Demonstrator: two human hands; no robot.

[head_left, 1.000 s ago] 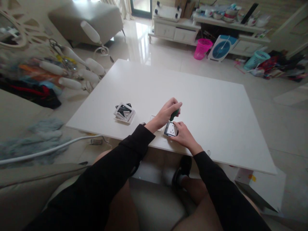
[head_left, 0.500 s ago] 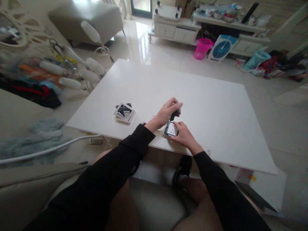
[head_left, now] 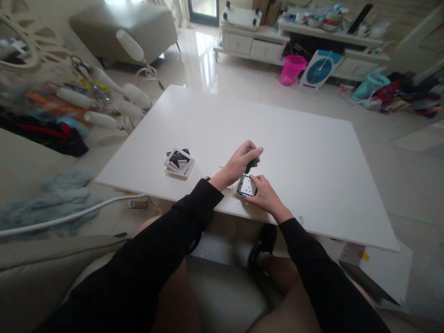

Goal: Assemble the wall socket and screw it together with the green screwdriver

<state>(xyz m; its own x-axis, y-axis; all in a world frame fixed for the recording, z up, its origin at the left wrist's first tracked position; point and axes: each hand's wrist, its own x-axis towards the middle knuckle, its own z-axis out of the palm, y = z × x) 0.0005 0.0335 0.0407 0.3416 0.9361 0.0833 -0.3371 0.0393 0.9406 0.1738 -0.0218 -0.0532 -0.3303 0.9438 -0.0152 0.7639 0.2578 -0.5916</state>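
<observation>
My left hand (head_left: 240, 163) is closed around the dark green handle of a screwdriver (head_left: 251, 163), held upright over a small white wall socket (head_left: 246, 186) near the front edge of the white table (head_left: 312, 152). My right hand (head_left: 264, 193) grips the socket's right side, with the thumb and fingers pressed against it. The screwdriver's tip is hidden between my hands. A small clear piece (head_left: 220, 169) lies on the table just behind my left wrist.
A stack of black-and-white socket frames (head_left: 179, 162) lies on the table to the left of my hands. A white cable (head_left: 69, 217) runs across the sofa at left. A pink basket (head_left: 292, 70) and a blue fan (head_left: 321, 69) stand on the floor beyond.
</observation>
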